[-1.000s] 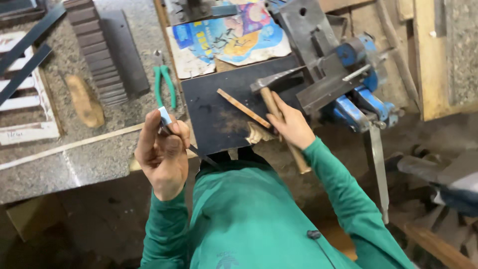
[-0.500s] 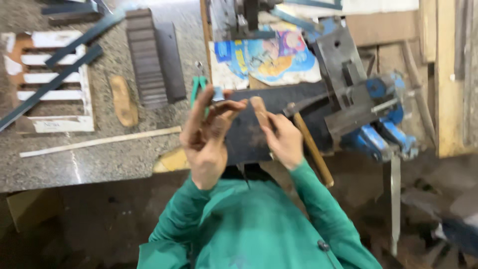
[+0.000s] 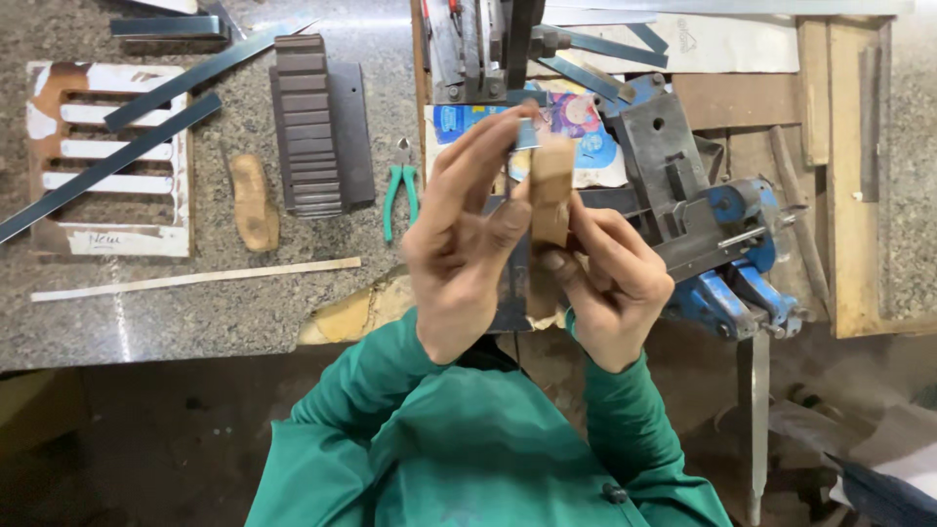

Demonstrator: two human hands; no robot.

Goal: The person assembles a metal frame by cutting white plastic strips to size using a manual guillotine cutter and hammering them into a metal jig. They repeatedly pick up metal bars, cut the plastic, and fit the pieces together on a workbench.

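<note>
Both hands up over bench (image 3: pixel 195 322). My right hand (image 3: pixel 610 283) grips wooden block (image 3: pixel 551 190) upright; my left hand (image 3: pixel 464 244) pinches small metal strip (image 3: pixel 525 137) against block top. Blue vise (image 3: pixel 732 263) just right, green pliers (image 3: pixel 401 195) left.

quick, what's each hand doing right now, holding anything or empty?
Left hand: closed around a small wooden block, fingers also on a thin metal piece.
Right hand: closed on the same wooden block from below.

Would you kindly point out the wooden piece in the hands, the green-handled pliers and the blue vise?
wooden piece (image 3: pixel 551 190): head view, its upper face.
green-handled pliers (image 3: pixel 391 202): head view, left handle.
blue vise (image 3: pixel 727 205): head view, blue top.
</note>
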